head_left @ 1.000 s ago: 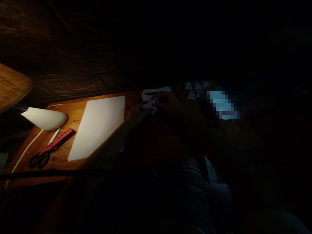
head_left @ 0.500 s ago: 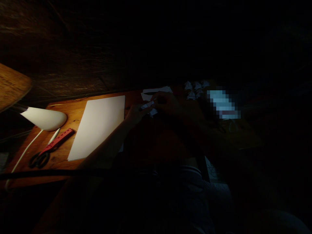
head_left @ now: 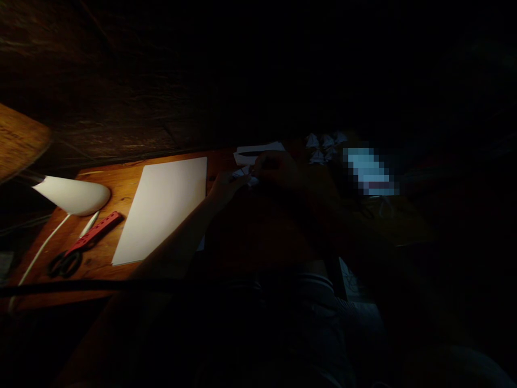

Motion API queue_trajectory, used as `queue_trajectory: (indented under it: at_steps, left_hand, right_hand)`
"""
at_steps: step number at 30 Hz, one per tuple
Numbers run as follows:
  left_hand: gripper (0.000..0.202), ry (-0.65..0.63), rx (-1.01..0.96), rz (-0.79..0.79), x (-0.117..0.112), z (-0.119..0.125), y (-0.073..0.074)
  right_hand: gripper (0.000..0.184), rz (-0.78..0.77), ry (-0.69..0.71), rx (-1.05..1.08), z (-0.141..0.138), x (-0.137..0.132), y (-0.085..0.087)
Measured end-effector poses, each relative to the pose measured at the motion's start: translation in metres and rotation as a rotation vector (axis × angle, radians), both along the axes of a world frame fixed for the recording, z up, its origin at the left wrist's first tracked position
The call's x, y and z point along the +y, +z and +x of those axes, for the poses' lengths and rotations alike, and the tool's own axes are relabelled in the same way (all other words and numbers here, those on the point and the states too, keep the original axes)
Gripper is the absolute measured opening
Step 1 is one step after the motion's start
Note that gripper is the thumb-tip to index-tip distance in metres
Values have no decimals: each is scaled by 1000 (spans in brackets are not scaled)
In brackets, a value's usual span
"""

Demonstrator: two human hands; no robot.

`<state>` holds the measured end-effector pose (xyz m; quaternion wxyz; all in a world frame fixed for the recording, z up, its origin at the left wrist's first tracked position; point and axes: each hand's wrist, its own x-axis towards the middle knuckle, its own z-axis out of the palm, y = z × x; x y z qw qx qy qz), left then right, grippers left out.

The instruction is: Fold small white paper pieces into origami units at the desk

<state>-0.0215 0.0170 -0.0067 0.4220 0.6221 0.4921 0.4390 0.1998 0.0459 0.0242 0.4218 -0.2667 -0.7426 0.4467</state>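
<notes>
Between my two hands is a small piece of folded white paper (head_left: 244, 173), its creases only dimly visible. My left hand (head_left: 224, 186) pinches it from the left side. My right hand (head_left: 278, 167) closes on its right part, with the fingertips in deep shadow. Just beyond the hands lie white paper strips (head_left: 258, 149), with a dark slender object across them. Farther right stand several small folded paper shapes (head_left: 317, 156) grouped together.
A stack of white paper (head_left: 165, 210) lies left on the wooden table (head_left: 117, 188). Beside it are black-handled scissors (head_left: 67, 264), a red perforated strip (head_left: 95, 231) and a white lamp base (head_left: 75, 195) with its cord. A blurred-out bright screen (head_left: 371, 172) glows at right.
The folded paper has changed shape between my fingers and shows less of its lower flap. My right hand has shifted slightly right.
</notes>
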Motion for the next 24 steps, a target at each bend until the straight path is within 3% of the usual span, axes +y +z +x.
queue_trajectory:
  at_steps: [6, 15, 24]
  left_hand:
    - [44, -28, -41, -13, 4, 1, -5]
    - [45, -46, -110, -74, 8, -6, -18]
    - [36, -42, -99, -108, -1, 2, -1]
  right_hand:
    - [32, 8, -7, -5, 1, -1, 1]
    - [14, 25, -63, -7, 1, -4, 1]
    - [23, 23, -9, -43, 0, -4, 1]
